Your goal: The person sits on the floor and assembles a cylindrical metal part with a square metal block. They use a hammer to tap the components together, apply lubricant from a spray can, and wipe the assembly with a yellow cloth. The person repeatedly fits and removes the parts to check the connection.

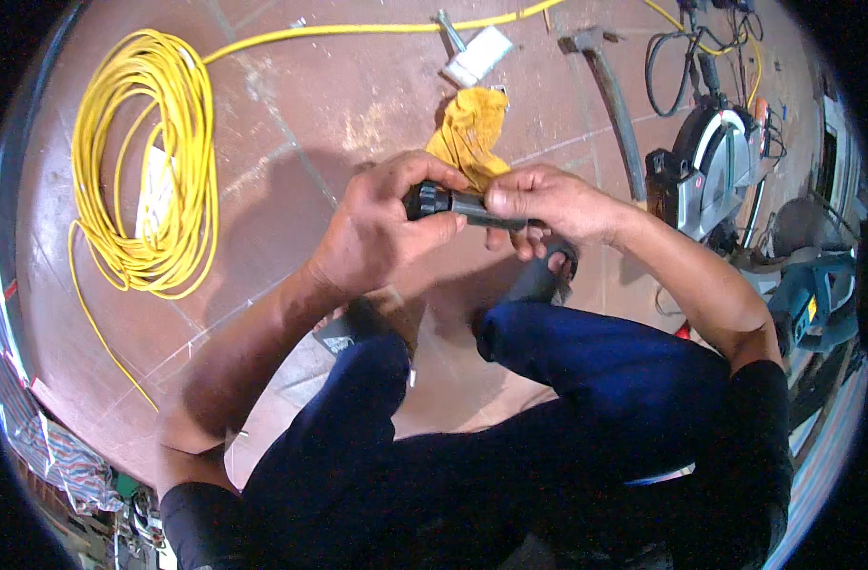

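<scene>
Both your hands are closed on the dark grey-and-black cylinder with a ribbed collar (469, 207), which is held up over the tiled reddish-brown floor (358, 104) in front of your knees. Your left hand (381, 218) pinches its ribbed end between thumb and fingers; your right hand (557, 204) wraps the barrel, thumb on top.

The likeliest trouble is a slip: if your left fingertips lose the collar during a twist or pull, the cylinder could jerk free and drop toward your dark shoe (538, 275) below. Any small loose part could fall and roll beyond the crumpled yellow cloth (470, 133).

You have the most room on the left, between your forearm and the coiled yellow cable (198, 161); its trailing strand could catch a foot. The right is tighter: the wooden-handled hammer (612, 104) lies ahead of your forearm, with the black-and-silver circular-bladed saw (705, 176) just beyond, so a wide elbow swing risks a knock.
</scene>
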Available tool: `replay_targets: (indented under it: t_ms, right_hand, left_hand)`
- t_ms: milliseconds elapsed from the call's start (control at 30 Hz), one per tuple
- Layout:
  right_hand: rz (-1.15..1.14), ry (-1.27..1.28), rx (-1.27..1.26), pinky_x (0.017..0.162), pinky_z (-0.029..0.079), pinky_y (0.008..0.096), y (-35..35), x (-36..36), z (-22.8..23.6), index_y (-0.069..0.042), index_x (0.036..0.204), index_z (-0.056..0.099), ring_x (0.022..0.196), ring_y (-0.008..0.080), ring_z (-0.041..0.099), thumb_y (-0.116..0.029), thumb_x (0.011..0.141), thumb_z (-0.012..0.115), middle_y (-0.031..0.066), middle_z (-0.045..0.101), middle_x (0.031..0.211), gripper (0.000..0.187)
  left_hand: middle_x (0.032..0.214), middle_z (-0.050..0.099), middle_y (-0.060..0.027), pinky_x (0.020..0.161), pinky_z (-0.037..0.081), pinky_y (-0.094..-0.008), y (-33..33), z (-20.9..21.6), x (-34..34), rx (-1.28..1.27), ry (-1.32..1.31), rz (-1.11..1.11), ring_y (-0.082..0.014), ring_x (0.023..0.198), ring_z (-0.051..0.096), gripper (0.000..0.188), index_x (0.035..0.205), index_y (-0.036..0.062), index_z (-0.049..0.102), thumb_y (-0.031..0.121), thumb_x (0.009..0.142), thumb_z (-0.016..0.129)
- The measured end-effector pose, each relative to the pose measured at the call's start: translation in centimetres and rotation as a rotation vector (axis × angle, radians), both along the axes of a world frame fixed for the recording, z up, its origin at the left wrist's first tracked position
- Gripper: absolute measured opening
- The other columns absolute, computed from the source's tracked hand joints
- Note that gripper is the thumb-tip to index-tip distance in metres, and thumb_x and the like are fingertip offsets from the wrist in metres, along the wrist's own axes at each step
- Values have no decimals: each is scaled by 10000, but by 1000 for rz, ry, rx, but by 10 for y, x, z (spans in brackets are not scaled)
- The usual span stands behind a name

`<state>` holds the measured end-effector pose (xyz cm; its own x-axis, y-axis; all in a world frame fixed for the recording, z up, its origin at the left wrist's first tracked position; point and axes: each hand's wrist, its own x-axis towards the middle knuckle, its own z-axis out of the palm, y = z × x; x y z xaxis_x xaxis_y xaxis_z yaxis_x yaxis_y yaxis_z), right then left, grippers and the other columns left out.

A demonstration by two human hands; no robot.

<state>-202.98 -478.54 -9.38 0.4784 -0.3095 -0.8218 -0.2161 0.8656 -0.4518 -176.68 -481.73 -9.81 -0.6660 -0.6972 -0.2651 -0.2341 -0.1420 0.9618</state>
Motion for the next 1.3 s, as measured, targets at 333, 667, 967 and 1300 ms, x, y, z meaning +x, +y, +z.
replay_targets:
  t_ms: [333, 667, 967, 1300]
  right_hand:
    - [-97, -60, -581, 731, 526, 258, -25, 7, 46, -8, 1164, 653, 823, 94, 633, -280, 941, 716, 46, 688, 957, 357]
    - [-126, 132, -621, 677, 518, 261, -27, 26, 43, -33, 1065, 653, 712, 88, 615, -379, 1008, 623, 17, 641, 848, 352]
    - [98, 39, -850, 680, 500, 254, -33, 24, 30, -39, 1119, 623, 721, 80, 585, -323, 981, 668, -9, 622, 866, 319]
    - [-23, -24, -440, 718, 505, 268, -35, 18, 42, -38, 1248, 605, 786, 110, 610, -379, 1028, 582, 25, 622, 891, 406]
  left_hand:
    - [861, 635, -87, 577, 508, -310, -24, 42, 22, 868, 189, 222, -168, 656, 610, 362, 1146, 39, 561, 327, 936, 627]
    - [762, 620, -83, 481, 456, -310, 13, 25, 16, 901, 171, 479, -168, 536, 549, 444, 1180, 17, 587, 422, 1014, 512]
    - [715, 579, -52, 452, 407, -292, 18, 20, 17, 922, 177, 464, -127, 490, 474, 467, 1223, 26, 593, 426, 1019, 461]
    - [700, 549, -30, 444, 355, -288, 20, 15, 11, 1053, 192, 541, -110, 476, 421, 387, 1130, 61, 584, 403, 990, 470]
